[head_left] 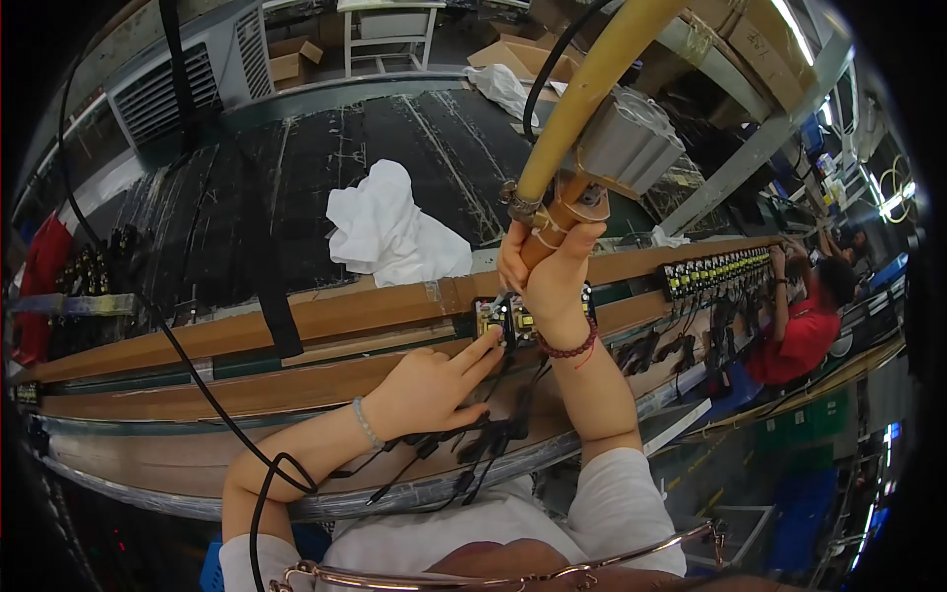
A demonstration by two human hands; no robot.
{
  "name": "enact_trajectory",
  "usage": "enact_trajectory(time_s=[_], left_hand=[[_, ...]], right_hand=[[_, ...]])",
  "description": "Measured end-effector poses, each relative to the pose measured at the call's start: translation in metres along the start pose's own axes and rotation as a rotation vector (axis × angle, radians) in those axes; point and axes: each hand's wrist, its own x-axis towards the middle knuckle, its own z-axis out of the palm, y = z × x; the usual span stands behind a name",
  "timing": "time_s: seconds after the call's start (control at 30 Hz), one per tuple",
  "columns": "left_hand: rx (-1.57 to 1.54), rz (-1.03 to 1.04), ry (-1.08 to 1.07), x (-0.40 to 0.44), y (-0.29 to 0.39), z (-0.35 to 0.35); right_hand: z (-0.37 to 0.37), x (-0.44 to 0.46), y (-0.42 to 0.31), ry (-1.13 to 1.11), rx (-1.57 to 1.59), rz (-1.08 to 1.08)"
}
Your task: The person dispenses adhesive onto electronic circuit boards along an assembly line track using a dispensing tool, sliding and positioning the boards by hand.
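My right hand (562, 259) is wrapped round the orange-brown handle (548, 237) at the lower end of a thick yellow hose (582, 94). The handle's lower end is above small circuit boards (488, 317) in the channel between brown strips. My left hand (430, 390) reaches in from the left, fingers apart, with a fingertip touching a board. It holds nothing that I can see. Black cables (490, 434) hang from the boards over the front edge, below my hands.
A white cloth (388, 225) lies on the black surface behind the channel. A row of boards (715, 271) runs right toward a person in red (804, 326). A black cord (192, 380) hangs at left. A grey metal cylinder (631, 138) stands behind the hose.
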Motion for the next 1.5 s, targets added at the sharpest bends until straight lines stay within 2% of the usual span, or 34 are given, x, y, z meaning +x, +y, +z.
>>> enact_trajectory(time_s=[0.13,0.2,0.4,0.53,0.6,0.7,0.73,0.8,1.03,1.13,1.23,1.3,1.43,1.5], left_hand=[[-0.001,0.01,0.017,0.0,-0.002,0.004],[-0.007,0.015,0.02,0.0,-0.003,0.005],[-0.009,0.006,-0.02,0.0,-0.001,-0.001],[-0.021,0.006,-0.013,0.0,-0.001,-0.002],[-0.038,-0.004,-0.028,0.001,-0.001,-0.004],[-0.092,0.0,-0.034,0.002,-0.003,-0.009],[-0.093,0.001,-0.034,0.002,-0.003,-0.008],[-0.098,0.0,-0.017,0.002,-0.004,-0.007],[-0.084,-0.01,-0.041,0.003,-0.002,-0.012],[-0.153,-0.016,-0.025,0.003,-0.004,-0.016],[-0.296,-0.113,-0.085,0.004,-0.014,-0.014],[-0.328,-0.139,0.196,0.005,-0.021,-0.009],[-0.219,-0.245,0.179,0.009,-0.024,-0.025],[-0.098,-0.176,0.203,0.01,-0.024,-0.027]], right_hand=[[0.002,-0.002,-0.001,0.035,-0.019,-0.016],[0.009,0.0,-0.01,0.178,-0.109,0.138],[0.011,0.004,-0.008,0.24,-0.117,0.107],[0.003,0.005,-0.004,0.216,-0.103,0.081],[-0.008,0.002,0.001,0.041,0.001,-0.007],[-0.011,0.002,0.003,0.02,-0.015,-0.009],[-0.007,0.003,0.0,0.021,-0.016,-0.009],[0.004,0.006,-0.006,0.255,-0.174,0.095],[0.004,0.009,-0.005,0.221,-0.148,0.066],[0.006,0.01,-0.012,0.187,-0.214,0.082],[0.005,0.01,-0.014,0.179,-0.203,0.089],[0.007,0.009,-0.023,0.161,-0.16,0.11],[0.015,-0.003,-0.031,0.057,-0.086,0.146],[0.023,-0.011,-0.029,0.037,0.024,0.168]])
